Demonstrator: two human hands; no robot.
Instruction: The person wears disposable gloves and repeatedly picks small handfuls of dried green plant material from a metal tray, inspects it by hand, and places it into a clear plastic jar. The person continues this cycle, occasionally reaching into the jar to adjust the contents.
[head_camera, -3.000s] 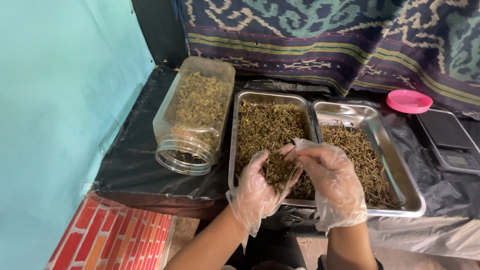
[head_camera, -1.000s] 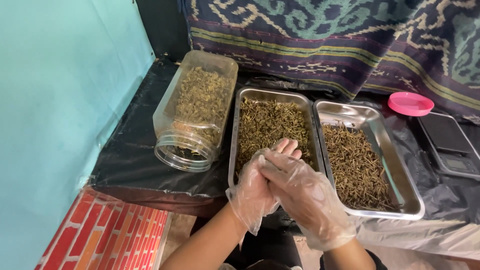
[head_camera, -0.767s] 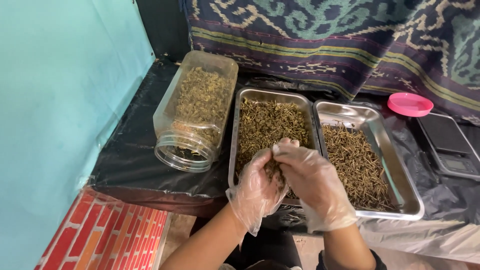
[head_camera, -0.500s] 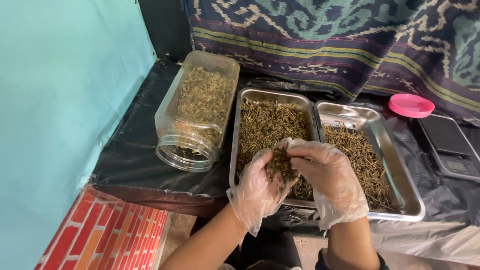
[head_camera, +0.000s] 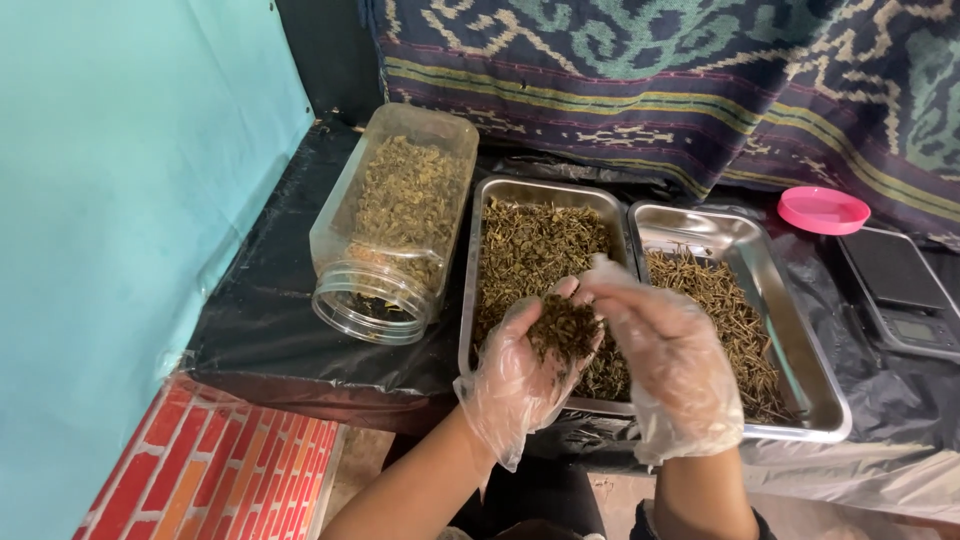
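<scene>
**Over the left tray: a cupped palmful of dried herb under the fingers**

Above the near end of the left steel tray (head_camera: 478, 300), left hand (head_camera: 525, 375) cupped palm-up in a loose clear plastic glove, cradling a dark clump of dried herb (head_camera: 563, 328). Right hand (head_camera: 665, 360), gloved likewise, bent over it, fingertips touching the clump, gripping nothing firmly as far as can be judged. More loose herb across the left tray; straighter, stem-like pieces in the right steel tray (head_camera: 790, 320), edge to edge with it. Clear plastic jar (head_camera: 395, 225) on its side on the black-covered worktop (head_camera: 260, 320), mouth toward the near edge, partly full. Pink lid (head_camera: 823, 209) and small digital scale (head_camera: 900, 295) farther right.

Best kept low over the tray, palm level, picking lightly with the fingertips.
</scene>
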